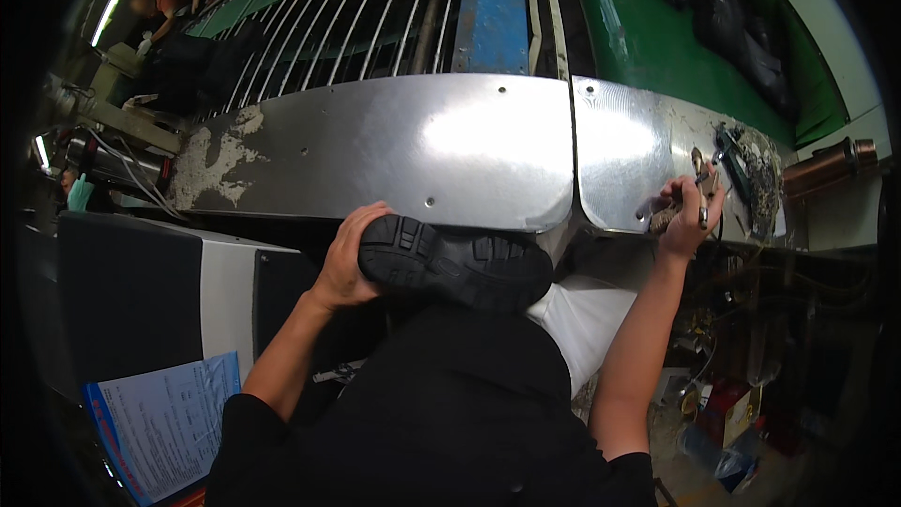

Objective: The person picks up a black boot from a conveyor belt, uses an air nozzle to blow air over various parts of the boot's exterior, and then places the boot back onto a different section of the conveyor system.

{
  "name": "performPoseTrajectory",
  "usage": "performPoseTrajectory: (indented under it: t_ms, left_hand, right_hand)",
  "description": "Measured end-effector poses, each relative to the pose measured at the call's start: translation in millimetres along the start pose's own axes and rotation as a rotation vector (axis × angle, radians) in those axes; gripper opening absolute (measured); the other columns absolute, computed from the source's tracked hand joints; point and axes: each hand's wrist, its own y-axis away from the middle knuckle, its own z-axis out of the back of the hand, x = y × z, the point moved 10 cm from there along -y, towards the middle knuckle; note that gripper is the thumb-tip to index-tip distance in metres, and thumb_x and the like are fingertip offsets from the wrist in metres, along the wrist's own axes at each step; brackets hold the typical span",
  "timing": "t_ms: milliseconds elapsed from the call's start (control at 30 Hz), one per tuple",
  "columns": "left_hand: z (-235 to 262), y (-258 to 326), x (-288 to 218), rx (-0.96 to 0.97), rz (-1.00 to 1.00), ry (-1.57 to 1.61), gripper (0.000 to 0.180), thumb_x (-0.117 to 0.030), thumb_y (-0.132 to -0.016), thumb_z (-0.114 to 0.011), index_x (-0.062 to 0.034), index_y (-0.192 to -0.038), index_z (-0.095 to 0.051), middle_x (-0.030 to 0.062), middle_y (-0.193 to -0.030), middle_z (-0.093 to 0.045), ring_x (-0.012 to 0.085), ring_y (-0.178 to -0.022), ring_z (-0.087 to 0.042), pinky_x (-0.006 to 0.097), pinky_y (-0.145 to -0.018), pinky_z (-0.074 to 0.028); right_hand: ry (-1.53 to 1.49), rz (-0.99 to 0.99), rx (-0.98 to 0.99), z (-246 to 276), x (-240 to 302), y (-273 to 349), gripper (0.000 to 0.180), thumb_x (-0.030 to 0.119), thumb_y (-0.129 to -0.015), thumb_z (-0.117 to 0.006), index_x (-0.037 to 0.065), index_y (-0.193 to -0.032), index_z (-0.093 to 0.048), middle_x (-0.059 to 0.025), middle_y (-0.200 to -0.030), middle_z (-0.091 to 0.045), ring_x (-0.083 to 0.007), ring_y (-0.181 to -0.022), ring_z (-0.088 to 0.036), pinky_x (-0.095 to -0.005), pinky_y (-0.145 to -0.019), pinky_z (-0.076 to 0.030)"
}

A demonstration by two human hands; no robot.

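Note:
A black shoe (455, 261) lies sole up across my lap, just below the front edge of the metal table. My left hand (355, 258) grips it at its left end, with the fingers wrapped over the edge of the treaded sole. My right hand (693, 211) is over the right metal plate, its fingers curled around a small tool (702, 218) with a metallic part. The tool's exact kind is partly hidden by the fingers. Beside that hand, dark tools (737, 169) lie in a worn, dirty patch of the plate.
The metal tabletop (375, 145) spans the front, with a gap before the right plate. Beyond it are a slatted rack (338, 23) and a green belt (648, 47) carrying black boots (741, 38). A clipboard (169, 422) is at lower left. Other people work at far left.

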Motion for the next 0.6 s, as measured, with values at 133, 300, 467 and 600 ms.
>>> performPoseTrajectory:
  t_ms: [133, 300, 467, 600]
  left_hand:
    - [-28, -31, -65, 0.127, -0.204, 0.22, 0.085, -0.016, -0.056, -0.085, -0.0038, -0.13, -0.047, 0.0152, -0.128, -0.055, 0.0331, -0.116, -0.056, 0.041, -0.1, -0.046]
    - [-24, -84, -190, 0.254, -0.611, 0.181, 0.078, -0.015, -0.061, -0.083, -0.0119, -0.133, -0.053, 0.0165, -0.126, -0.055, 0.0333, -0.111, -0.057, 0.041, -0.096, -0.044]
    - [54, -149, -141, 0.05, -0.223, 0.654, 0.098, -0.019, -0.058, -0.091, 0.0007, -0.141, -0.042, 0.016, -0.125, -0.058, 0.0263, -0.115, -0.058, 0.037, -0.104, -0.044]
    - [70, -206, -61, 0.026, 0.101, 0.724, 0.088, -0.025, -0.071, -0.083, 0.002, -0.143, -0.04, 0.0121, -0.116, -0.062, 0.0188, -0.107, -0.061, 0.031, -0.097, -0.045]
  right_hand:
    - [0.025, 0.003, 0.009, 0, 3, 1, 0.045, 0.005, -0.087, -0.055, -0.006, -0.128, -0.042, -0.0091, -0.078, -0.058, -0.0147, -0.067, -0.057, -0.0267, -0.061, -0.048]
    - [0.0, 0.003, 0.034, 8, -2, -4, 0.043, 0.005, -0.088, -0.055, -0.007, -0.127, -0.042, -0.0091, -0.079, -0.058, -0.0146, -0.068, -0.057, -0.0275, -0.064, -0.048]
    - [-0.035, -0.024, 0.017, -5, -1, 5, 0.04, 0.003, -0.088, -0.054, -0.007, -0.125, -0.043, -0.008, -0.079, -0.057, -0.014, -0.067, -0.057, -0.0278, -0.064, -0.049]
    - [-0.013, 0.002, 0.006, -3, 1, 2, 0.04, 0.004, -0.086, -0.053, -0.006, -0.123, -0.044, -0.0068, -0.079, -0.056, -0.013, -0.067, -0.057, -0.0263, -0.062, -0.049]
